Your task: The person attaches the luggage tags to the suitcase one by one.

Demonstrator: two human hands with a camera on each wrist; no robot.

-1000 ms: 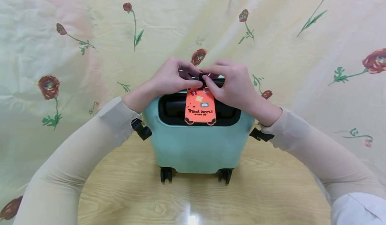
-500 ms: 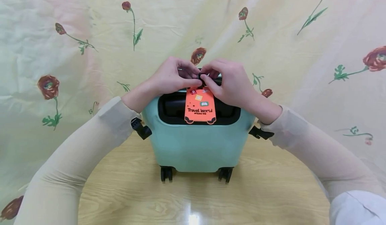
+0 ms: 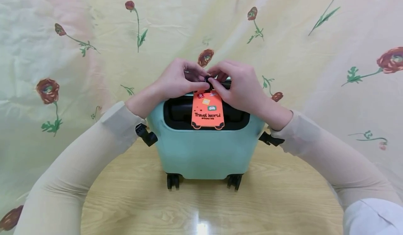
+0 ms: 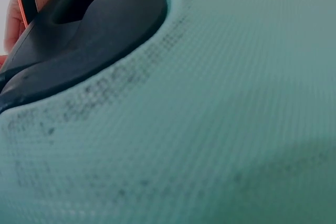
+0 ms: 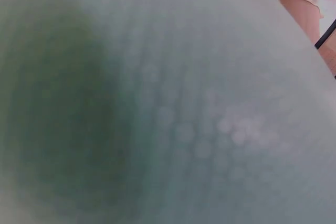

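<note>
A mint-green suitcase stands upright on its black wheels, a black handle recess in the side toward me. From a black strap at the top hangs an orange luggage tag that reads "Travel World". My left hand pinches the strap from the left, thumb in front. My right hand pinches it from the right, its fingertips meeting the left ones. In the left wrist view the suitcase shell and its black handle part fill most of the picture. The blurred shell covers most of the right wrist view.
The suitcase stands on a wood-grain table. Close behind it hangs a pale curtain printed with red flowers. Small black wrist devices sit under both sleeves, near the suitcase's sides.
Both hands keep their pinch on the strap, with the right fingers shifting slightly. The whole head view has slid a little to the left; suitcase and tag otherwise stay put.
</note>
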